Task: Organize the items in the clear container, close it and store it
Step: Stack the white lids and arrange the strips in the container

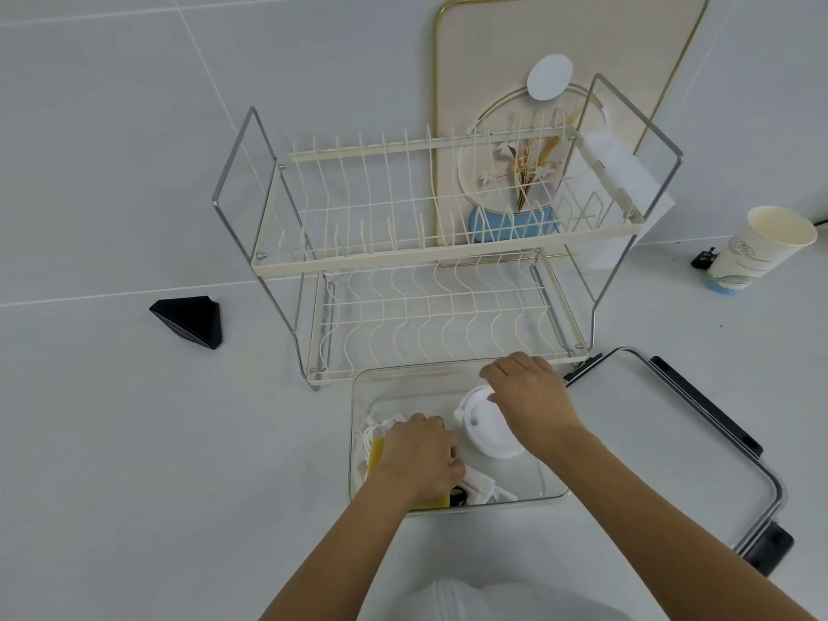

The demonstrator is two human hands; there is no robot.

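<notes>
An open clear container (pixel 448 372) stands on the white counter in front of a two-tier dish rack. Both hands reach into it. My left hand (pixel 419 457) lies at the left side, fingers curled over a yellow flat item (pixel 374 454) next to coiled white cables (pixel 369 430). My right hand (pixel 531 398) sits at the back right, fingers resting on a round white disc-shaped item (pixel 486 430). Small white and black pieces (pixel 475 490) lie at the front. The container's lid (pixel 672 437), with black clips, lies to the right.
The cream wire dish rack (pixel 430 244) stands right behind the container. A black triangular object (pixel 190 322) sits at the left. A paper cup (pixel 757 251) stands at the far right. A framed picture (pixel 560 60) leans on the wall behind the rack.
</notes>
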